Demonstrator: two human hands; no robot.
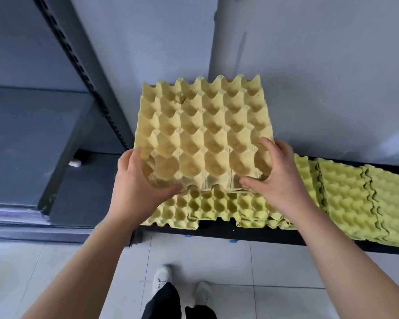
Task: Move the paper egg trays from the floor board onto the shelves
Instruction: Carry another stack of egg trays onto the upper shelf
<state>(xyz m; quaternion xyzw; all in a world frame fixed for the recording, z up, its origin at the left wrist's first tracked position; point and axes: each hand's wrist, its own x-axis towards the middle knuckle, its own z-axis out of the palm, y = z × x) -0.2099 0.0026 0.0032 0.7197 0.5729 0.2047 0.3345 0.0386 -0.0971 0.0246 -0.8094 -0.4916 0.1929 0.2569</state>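
A yellow paper egg tray (203, 132) is held up in the air, cups facing me, above the floor board (263, 236). My left hand (136, 187) grips its near left corner, thumb on top. My right hand (276, 178) grips the near right corner, fingers curled over the edge. Below it on the black board lies a stack of egg trays (212, 210). More green-yellow tray stacks (355, 203) run along the board to the right. The dark shelf unit (32, 139) stands at the left.
A dark slotted shelf upright (83, 72) slants down beside the held tray. A grey wall (309, 65) is behind the board. Pale floor tiles (55, 272) lie in front, with my white shoes (161, 279) and dark trousers at the bottom.
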